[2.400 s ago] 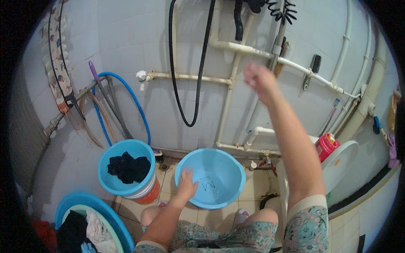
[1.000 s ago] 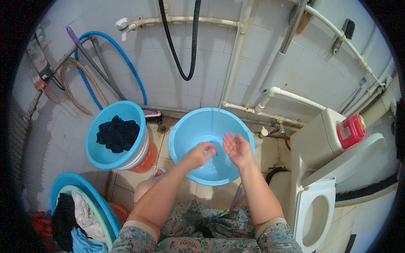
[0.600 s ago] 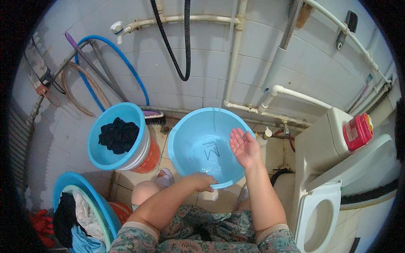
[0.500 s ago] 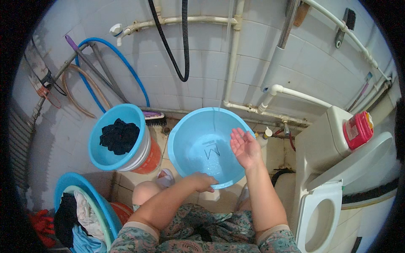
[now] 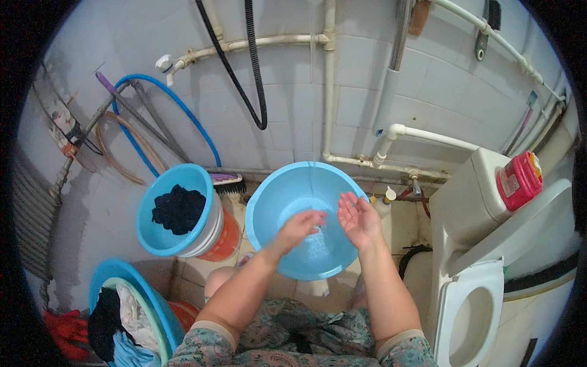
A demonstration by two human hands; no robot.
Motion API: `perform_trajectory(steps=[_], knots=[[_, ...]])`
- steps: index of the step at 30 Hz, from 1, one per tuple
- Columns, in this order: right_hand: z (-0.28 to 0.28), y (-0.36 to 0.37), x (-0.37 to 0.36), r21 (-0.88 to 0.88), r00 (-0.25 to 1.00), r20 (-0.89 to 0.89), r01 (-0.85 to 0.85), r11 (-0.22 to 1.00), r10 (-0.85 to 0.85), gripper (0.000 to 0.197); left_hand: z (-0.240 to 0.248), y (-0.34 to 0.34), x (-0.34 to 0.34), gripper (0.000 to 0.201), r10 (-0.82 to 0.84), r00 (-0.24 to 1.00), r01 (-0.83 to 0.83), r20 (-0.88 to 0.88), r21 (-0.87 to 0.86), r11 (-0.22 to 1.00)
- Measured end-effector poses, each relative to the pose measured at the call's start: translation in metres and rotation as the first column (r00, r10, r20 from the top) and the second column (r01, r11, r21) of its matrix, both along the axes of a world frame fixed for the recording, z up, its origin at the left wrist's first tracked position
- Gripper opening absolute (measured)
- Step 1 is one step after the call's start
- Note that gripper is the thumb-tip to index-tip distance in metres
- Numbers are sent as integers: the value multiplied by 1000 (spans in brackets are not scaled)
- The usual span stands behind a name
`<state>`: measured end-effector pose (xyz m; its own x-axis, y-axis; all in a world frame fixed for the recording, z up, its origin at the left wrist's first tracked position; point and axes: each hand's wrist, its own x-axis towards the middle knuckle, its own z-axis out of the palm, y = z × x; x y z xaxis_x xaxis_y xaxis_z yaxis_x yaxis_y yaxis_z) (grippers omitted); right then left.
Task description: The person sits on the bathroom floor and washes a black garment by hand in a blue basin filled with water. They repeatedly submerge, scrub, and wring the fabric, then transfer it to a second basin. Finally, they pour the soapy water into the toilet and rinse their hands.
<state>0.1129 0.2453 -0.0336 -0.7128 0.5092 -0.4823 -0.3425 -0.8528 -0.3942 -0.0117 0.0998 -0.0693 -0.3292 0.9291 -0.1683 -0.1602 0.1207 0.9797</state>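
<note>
A large light-blue basin [image 5: 269, 183] stands on the floor in front of me, with some water in its bottom. A thin stream of water [image 5: 313, 174] falls into it from above. My left hand [image 5: 301, 227] hangs over the basin's near left part, fingers loosely stretched to the right and a little blurred, holding nothing. Above the right side of the basin, my right hand [image 5: 359, 221] is open, its palm turned up and empty. Both hands are apart from each other.
Left of the basin, a smaller blue basin [image 5: 150, 211] with dark cloth [image 5: 178, 210] sits on a bucket [image 5: 221, 237]. Nearer me stands a blue tub [image 5: 105, 269] of laundry. A toilet [image 5: 452, 306] is at right, a pump bottle [image 5: 385, 203] behind, a scrub brush [image 5: 229, 183] by the wall.
My left hand has let go of the large basin's near rim and moved up over its inside. My right hand stays palm up, slightly lower. The view has shifted a little.
</note>
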Motion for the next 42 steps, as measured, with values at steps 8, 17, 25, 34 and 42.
perform_trajectory(steps=[8, 17, 25, 34, 42], knots=[[9, 2, -12, -113, 991, -130, 15, 993, -30, 32, 33, 89, -91, 27, 352, 565, -543, 746, 16, 839], [-26, 15, -16, -170, 924, -379, -25, 985, -42, 24, 36, 122, -125, 19, 81, 504, -406, 860, 153, 901], [-12, -10, -38, -203, 987, -147, 30, 979, -60, 23, 67, 54, -26, 34, 286, 925, -267, 251, -107, 958], [-5, -28, -42, 172, 974, -215, -41, 984, 78, 23, 28, 9, -14, 37, 208, 791, -257, 575, 4, 966], [22, -43, -47, 530, 992, -120, 40, 847, 28, 37, 55, 11, -9, 35, 255, 902, -278, 349, 16, 961]])
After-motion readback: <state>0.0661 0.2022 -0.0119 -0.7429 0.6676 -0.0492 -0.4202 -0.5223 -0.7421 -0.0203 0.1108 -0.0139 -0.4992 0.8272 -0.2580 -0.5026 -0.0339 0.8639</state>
